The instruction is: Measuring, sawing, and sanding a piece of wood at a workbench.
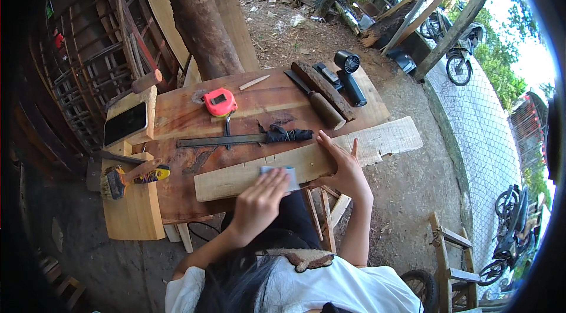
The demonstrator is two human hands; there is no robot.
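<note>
A long, pale wooden board (306, 160) lies slantwise along the table's near edge, its right end reaching past the tabletop. My left hand (259, 200) presses a small pale-blue sheet (291, 180), which looks like folded sandpaper, flat on the board's left half. The sheet's grit side is hidden. Farther right, my right hand (346, 173) grips the board, with fingers spread over its face and the thumb by the near edge. Just beyond the board is a long flat metal tool (221, 141) with a black wrapped handle.
On the wooden table (177, 180) are a red tape measure (220, 102), pencil (254, 82), wooden-handled blade (324, 108), dark wood strip (323, 91) and small fan (352, 80). Leftward, a phone (125, 124), brush (113, 183) and yellow-black cutter (152, 175) rest on wood blocks.
</note>
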